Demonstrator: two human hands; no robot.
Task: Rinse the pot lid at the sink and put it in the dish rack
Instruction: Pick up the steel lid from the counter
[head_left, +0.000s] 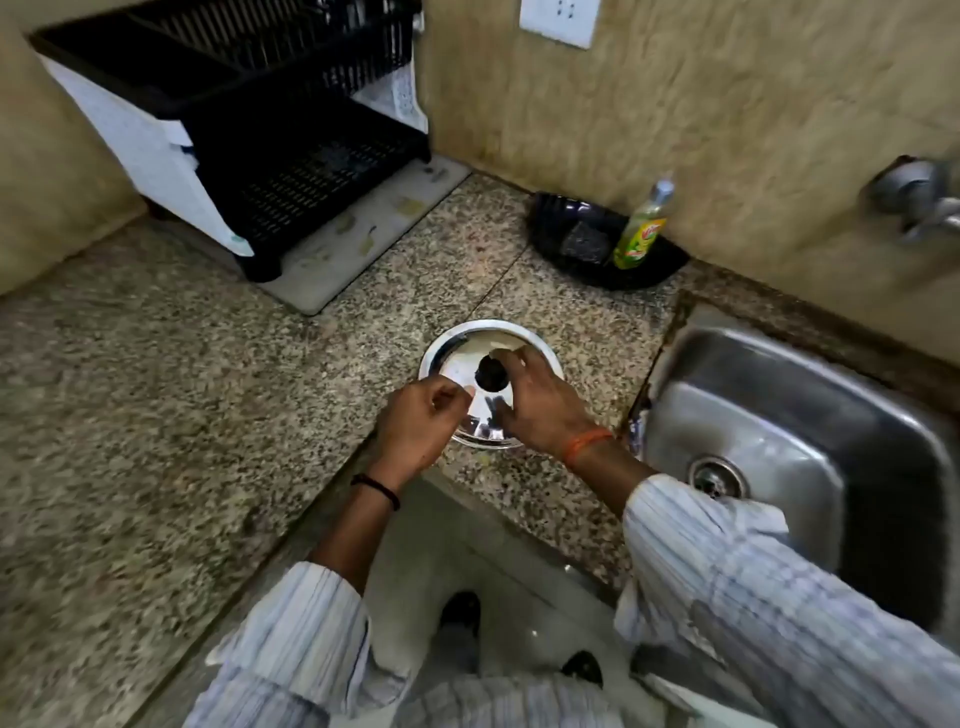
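Sleeves: my two forearms in striped sleeves (779, 597) enter from the bottom edge.
Left hand: my left hand (415, 426) hangs over the near-left edge of the lid, fingers curled in loosely; I cannot tell whether they touch the metal.
Right hand: my right hand (540, 405) reaches over the lid from the right, fingers bent around the black knob (491, 371); a firm grip is not confirmed.
Pot lid: the steel pot lid (467, 348) lies flat on the granite counter (182, 389), knob up, near the counter's front edge and just left of the sink.
Sink: the steel sink (810, 415) sits to the right, drain (717, 475) visible, no water running.
Soap: a green dish-soap bottle (641, 231) stands in a black tray (660, 265) against the wall, beyond the lid.
Tap: a blurred tap (919, 200) projects from the wall above the sink.
Dish rack: the black two-tier dish rack (270, 119) stands far left on a pale mat (363, 244), well apart from the lid.
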